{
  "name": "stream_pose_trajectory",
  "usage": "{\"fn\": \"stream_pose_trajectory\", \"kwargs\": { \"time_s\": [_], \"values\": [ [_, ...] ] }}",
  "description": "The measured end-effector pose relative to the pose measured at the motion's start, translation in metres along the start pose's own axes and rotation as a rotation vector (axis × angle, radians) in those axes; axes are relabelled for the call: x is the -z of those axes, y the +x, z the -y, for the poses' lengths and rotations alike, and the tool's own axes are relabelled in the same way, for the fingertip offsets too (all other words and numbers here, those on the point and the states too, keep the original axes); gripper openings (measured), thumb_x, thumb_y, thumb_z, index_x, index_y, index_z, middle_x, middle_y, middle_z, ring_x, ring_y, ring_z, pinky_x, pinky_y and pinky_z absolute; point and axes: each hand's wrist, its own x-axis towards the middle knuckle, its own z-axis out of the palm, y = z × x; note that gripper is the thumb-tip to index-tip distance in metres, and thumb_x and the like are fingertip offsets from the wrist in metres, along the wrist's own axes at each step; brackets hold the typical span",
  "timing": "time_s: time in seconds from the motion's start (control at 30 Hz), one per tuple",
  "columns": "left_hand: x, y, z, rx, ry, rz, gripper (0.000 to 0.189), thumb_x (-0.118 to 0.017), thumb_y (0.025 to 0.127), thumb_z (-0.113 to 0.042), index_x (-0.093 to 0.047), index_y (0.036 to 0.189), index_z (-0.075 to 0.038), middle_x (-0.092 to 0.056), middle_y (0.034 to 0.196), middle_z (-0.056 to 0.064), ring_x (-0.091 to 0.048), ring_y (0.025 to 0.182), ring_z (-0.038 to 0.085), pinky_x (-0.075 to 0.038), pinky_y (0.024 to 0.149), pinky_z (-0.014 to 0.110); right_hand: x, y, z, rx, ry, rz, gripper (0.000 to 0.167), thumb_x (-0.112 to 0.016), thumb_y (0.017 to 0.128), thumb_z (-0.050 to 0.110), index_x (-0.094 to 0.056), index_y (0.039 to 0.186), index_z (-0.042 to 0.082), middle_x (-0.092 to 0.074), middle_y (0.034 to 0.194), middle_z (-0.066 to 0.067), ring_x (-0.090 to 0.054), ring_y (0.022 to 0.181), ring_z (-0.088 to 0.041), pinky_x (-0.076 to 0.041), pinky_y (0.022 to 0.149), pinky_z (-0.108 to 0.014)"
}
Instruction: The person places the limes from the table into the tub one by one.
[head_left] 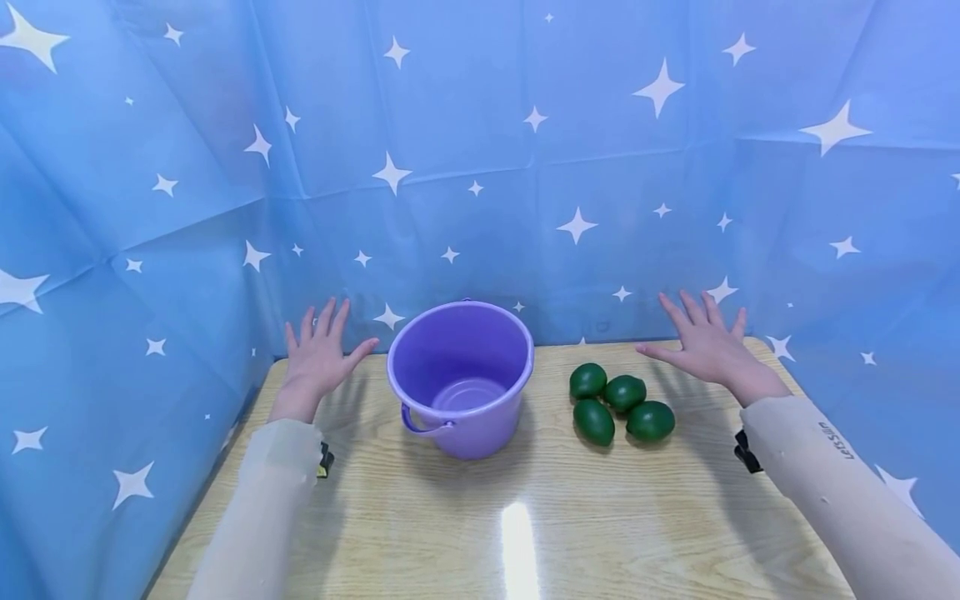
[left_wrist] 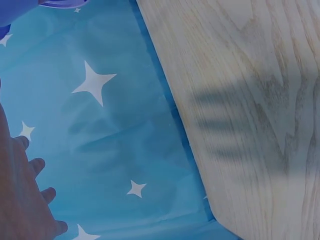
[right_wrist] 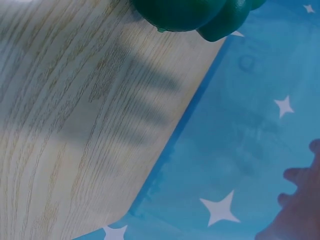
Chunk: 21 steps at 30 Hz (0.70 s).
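A purple bucket (head_left: 480, 433) stands upright on the table, its handle folded down at the front left. To its right lie several dark green fruits (head_left: 594, 422), lime-like in shape, close together. My left hand (head_left: 317, 357) hovers left of the bucket with fingers spread and nothing in it. Beyond the fruits on the right, my right hand (head_left: 705, 346) is likewise spread and holds nothing. In the right wrist view, green fruits (right_wrist: 180, 12) show at the top edge, and part of the right hand (right_wrist: 297, 207) is at the lower right. The left wrist view catches the left hand's fingers (left_wrist: 48, 195) at its lower left.
The light wood table (head_left: 420, 542) has a bright glare strip near the front. Blue cloth (head_left: 480, 100) with white stars hangs behind it and along both sides. Dark clips (head_left: 748, 452) show at the wrists, under the pale sleeves (head_left: 847, 492).
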Motion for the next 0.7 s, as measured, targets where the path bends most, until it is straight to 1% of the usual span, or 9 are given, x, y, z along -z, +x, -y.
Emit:
{"fn": "stream_pose_trajectory", "kwargs": {
  "time_s": [0.2,0.4,0.5,0.6,0.7],
  "values": [
    [0.006,-0.002,-0.004,-0.002,-0.009,0.0,0.098,-0.032,0.089,-0.082,0.0,0.162,-0.025,-0.004,0.169,0.014,0.002,0.153,0.048,0.012,0.117,0.073,-0.001,0.0,-0.001,0.001,-0.003,0.002,0.103,-0.053,0.089,0.072,-0.004,0.162,0.018,-0.003,0.165,-0.028,0.008,0.149,-0.055,0.016,0.103,-0.085],
    [0.009,-0.002,-0.007,-0.007,0.006,-0.006,0.096,-0.034,0.09,-0.081,0.002,0.162,-0.028,-0.004,0.169,0.012,0.003,0.154,0.046,0.007,0.118,0.073,-0.002,-0.001,-0.004,0.001,-0.005,0.005,0.104,-0.051,0.088,0.074,-0.004,0.162,0.018,-0.003,0.165,-0.029,0.008,0.149,-0.055,0.015,0.103,-0.085],
    [0.011,-0.003,-0.008,-0.012,0.008,-0.004,0.096,-0.034,0.09,-0.08,0.003,0.162,-0.028,-0.003,0.17,0.012,0.003,0.154,0.047,0.008,0.118,0.073,-0.003,-0.001,-0.005,0.003,-0.009,0.002,0.103,-0.051,0.089,0.073,-0.004,0.162,0.018,-0.004,0.164,-0.029,0.007,0.149,-0.055,0.014,0.103,-0.086],
    [0.013,-0.003,-0.01,-0.018,0.006,-0.006,0.095,-0.035,0.091,-0.079,0.003,0.162,-0.028,-0.003,0.17,0.011,0.004,0.153,0.047,0.008,0.118,0.073,-0.003,-0.001,-0.005,0.013,-0.013,-0.001,0.103,-0.052,0.089,0.073,-0.005,0.162,0.017,-0.004,0.164,-0.029,0.006,0.149,-0.055,0.013,0.103,-0.086],
    [0.014,-0.004,-0.012,-0.03,0.007,-0.022,0.095,-0.037,0.091,-0.079,0.0,0.162,-0.027,-0.005,0.17,0.011,0.002,0.154,0.046,0.006,0.12,0.072,-0.004,-0.002,-0.005,0.034,-0.018,-0.017,0.104,-0.053,0.088,0.072,-0.007,0.162,0.016,-0.006,0.164,-0.029,0.002,0.149,-0.054,0.01,0.104,-0.086]
  ]
}}
